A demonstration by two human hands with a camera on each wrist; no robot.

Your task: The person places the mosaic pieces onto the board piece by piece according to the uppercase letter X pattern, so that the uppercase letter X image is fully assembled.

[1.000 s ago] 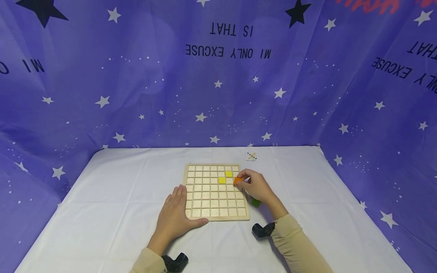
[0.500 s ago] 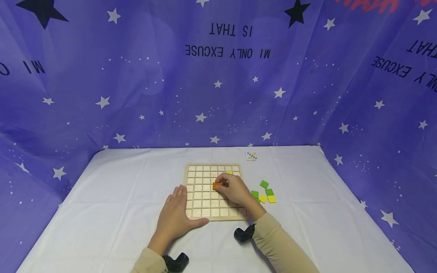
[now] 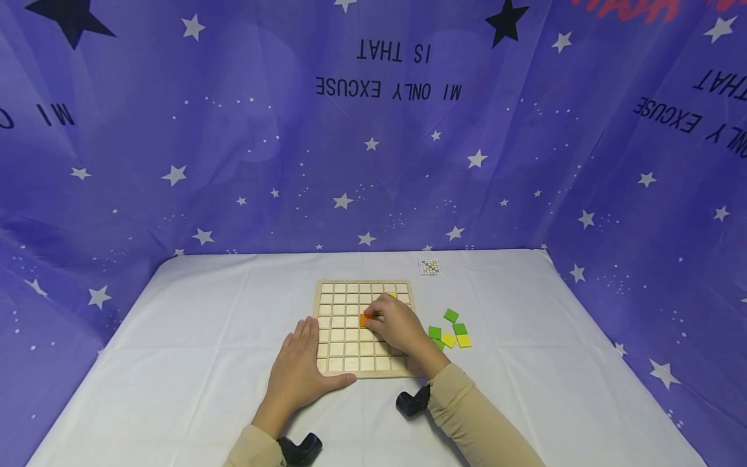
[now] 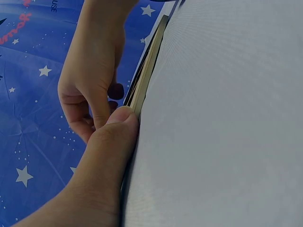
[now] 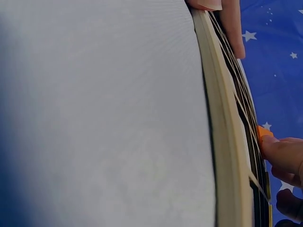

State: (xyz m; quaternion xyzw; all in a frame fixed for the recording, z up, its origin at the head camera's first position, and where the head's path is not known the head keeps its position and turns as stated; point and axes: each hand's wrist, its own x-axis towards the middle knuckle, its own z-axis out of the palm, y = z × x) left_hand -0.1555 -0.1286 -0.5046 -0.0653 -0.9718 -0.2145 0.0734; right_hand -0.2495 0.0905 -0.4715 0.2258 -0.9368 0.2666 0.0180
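Note:
My right hand pinches an orange square tile between thumb and fingertips over the middle of a wooden grid board. In the right wrist view the orange tile stands tilted at the grid; whether it touches the bottom of a cell I cannot tell. My left hand rests against the board's near left corner, fingers straight along the left side and thumb along the front edge. Part of a yellow tile shows in a far cell behind the right hand, which covers the cells around it.
Right of the board lie several loose tiles, among them a green tile and a yellow tile. Farther back is a small card printed with a coloured grid. White cloth covers the table, and a purple star curtain hangs behind.
My right hand has carried the orange tile leftward from the board's right edge to its middle, uncovering the loose tiles and hiding one yellow tile. The left hand stays put.

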